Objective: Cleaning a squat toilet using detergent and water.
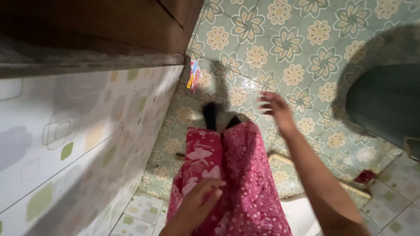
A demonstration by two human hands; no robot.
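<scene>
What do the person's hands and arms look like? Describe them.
Both hands are bare: no gloves, rings or watch show. The right arm is sleeveless up to the frame edge, and the right hand is blurred. The left hand shows only to the wrist.

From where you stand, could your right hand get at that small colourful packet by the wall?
Probably not without bending: the right hand hangs in open air, well above the floor, and the colourful packet lies down on the floor tiles. Nothing blocks the way.

right hand (274,109): motion-blurred | left hand (199,201): wrist cut by bottom edge | dark bin (385,105): cropped at right edge
</scene>
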